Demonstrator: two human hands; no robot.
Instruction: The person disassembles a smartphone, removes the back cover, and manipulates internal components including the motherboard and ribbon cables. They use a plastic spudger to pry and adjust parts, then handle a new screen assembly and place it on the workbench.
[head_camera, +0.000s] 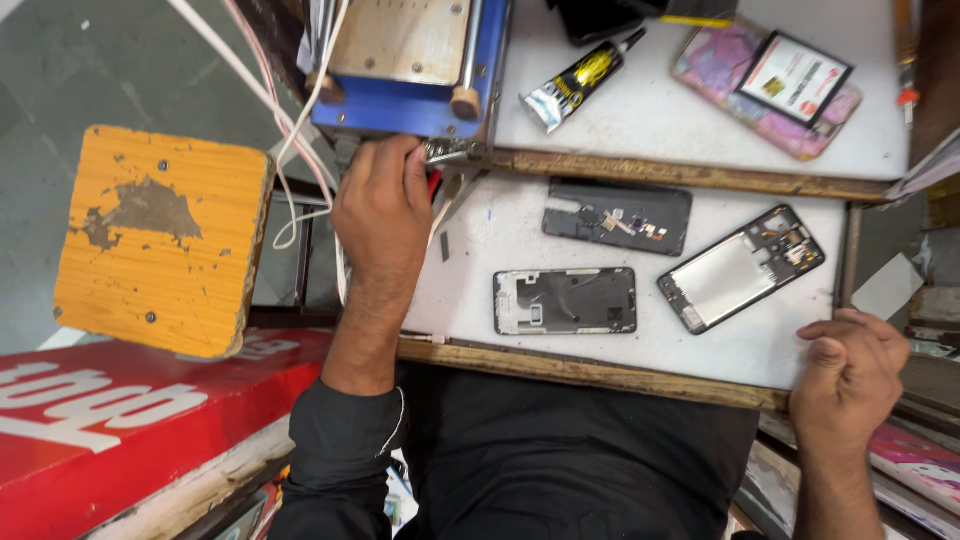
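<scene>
My left hand (382, 205) is up at the far-left corner of the white work board (640, 352), fingers curled around a small red-handled tool (435, 184); only a sliver of the red shows past my fingers, so I can't say what tool it is. Fingertips sit right against the metal clamp bit (447, 152) at the front edge of the blue heating/separator machine (405, 60).

My right hand (848, 372) is at the near-right corner of the board, loosely closed, thumb over the curled fingers, holding nothing that I can see.

Between the hands, on the board:
- phone mid-frame (565, 301), dark, inner side up, nearest me, roughly centred
- phone back housing (617, 215), dark, with small boards and flex showing, just beyond the mid-frame
- phone frame with pale inner plate (741, 268), tilted, just beyond my right hand

Beyond those, on the raised shelf: black-and-yellow glue tube (580, 80), and a pink patterned phone cover (765, 90) with a flat battery pack (794, 76) lying on it. White cables (290, 130) run down from the machine past my left hand. Orange wooden stool (160, 240) left of that hand.

Status, as I judge it: teardown is done, since three shells lie open and apart and nothing is mated. Glue is out, cap on. Left: whatever I'm doing with the tool at the machine, then bonding and reassembly. None of that has started on the board.
</scene>
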